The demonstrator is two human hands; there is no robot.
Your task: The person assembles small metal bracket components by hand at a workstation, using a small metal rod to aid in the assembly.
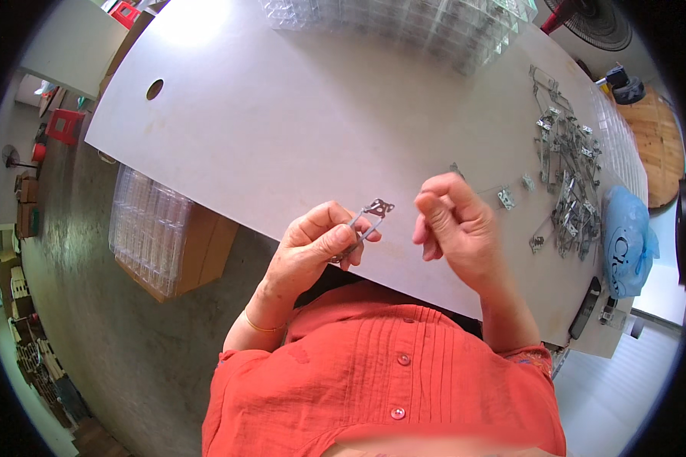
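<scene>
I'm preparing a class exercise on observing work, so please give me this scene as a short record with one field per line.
Left hand: grips a metal part of plate and rods
Right hand: half curled, apart from that part; whether it holds anything is unclear
Surface: pale table
Right side of table: heap of metal pieces; blue bag beside it
Far side: clear plastic trays
Left, below table: cardboard box beside more clear plastic
Clothing: red top
</scene>
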